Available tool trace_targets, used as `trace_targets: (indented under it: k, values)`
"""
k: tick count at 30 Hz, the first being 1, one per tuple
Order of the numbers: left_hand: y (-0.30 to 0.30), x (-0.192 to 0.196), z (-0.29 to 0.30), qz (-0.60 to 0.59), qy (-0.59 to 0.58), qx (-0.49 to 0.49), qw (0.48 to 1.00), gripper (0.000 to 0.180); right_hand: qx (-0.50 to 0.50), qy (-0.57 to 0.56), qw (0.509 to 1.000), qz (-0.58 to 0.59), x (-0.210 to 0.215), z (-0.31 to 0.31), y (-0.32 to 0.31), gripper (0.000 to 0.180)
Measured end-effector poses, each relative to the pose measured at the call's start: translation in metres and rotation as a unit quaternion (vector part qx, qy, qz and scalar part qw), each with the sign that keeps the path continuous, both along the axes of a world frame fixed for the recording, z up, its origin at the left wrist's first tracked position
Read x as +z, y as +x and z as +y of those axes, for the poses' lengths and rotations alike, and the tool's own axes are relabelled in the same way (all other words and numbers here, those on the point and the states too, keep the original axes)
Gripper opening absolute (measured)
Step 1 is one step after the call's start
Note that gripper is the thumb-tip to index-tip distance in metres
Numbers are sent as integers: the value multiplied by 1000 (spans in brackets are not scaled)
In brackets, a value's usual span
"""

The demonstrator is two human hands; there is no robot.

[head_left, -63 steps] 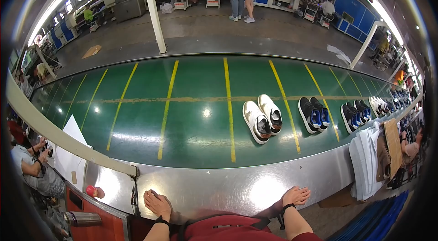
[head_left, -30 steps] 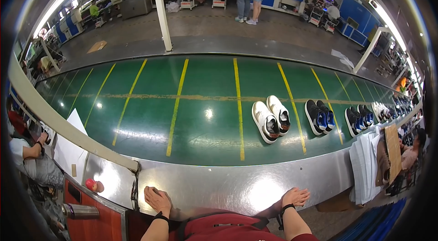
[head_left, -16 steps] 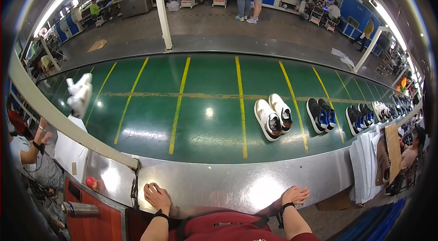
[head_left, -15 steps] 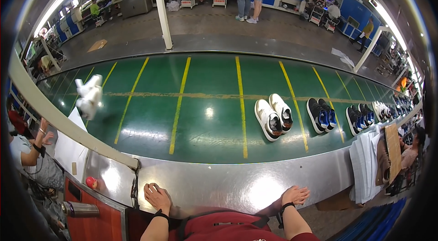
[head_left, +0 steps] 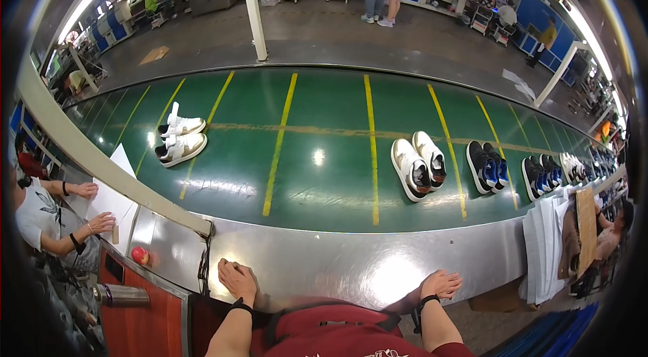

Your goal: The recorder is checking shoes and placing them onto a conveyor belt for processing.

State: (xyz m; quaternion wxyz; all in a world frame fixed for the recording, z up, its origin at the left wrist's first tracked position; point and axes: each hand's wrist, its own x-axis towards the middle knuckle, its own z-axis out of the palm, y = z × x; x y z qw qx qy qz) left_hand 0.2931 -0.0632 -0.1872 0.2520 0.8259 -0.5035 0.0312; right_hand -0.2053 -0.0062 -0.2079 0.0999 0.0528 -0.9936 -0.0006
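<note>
Since half a second ago: white pair of shoes (head_left: 178, 139) landed flat on green belt (head_left: 317, 181), far left; other pairs carried slightly rightward. Both hands unchanged.

Left hand (head_left: 237, 277): fingers loose, flat on steel ledge (head_left: 351, 259), grasping nothing. Right hand (head_left: 442, 283): fingers curled lightly over same ledge, also empty.

Outward, on belt: five pairs counted. One white pair with dark insides (head_left: 419, 162) nearest, straight ahead, between two yellow lines. Then one black-and-blue pair (head_left: 487, 166), another dark pair (head_left: 542, 175), a pale pair (head_left: 575, 168) further right. Far-left pair: white with tan trim, toes pointing right, side by side.

Red ball (head_left: 140, 254) left of ledge.
</note>
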Motion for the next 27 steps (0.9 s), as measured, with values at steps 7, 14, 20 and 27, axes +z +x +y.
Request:
trace_targets:
  k: [7, 14, 20, 27]
  values:
    - [5, 0, -2, -8, 6, 12, 1000, 26, -7, 5, 1000, 12, -2, -1, 5, 51]
    - [7, 9, -6, -29, 47, 20, 998, 37, -4, 16, 1000, 22, -5, -2, 11, 50]
    - [13, 9, -8, -32, 55, 16, 998, 38, 0, 3, 1000, 13, -3, -3, 17, 52]
    - [22, -3, -7, -30, 0, 1, 1000, 32, -7, 4, 1000, 29, -7, 2, 21, 51]
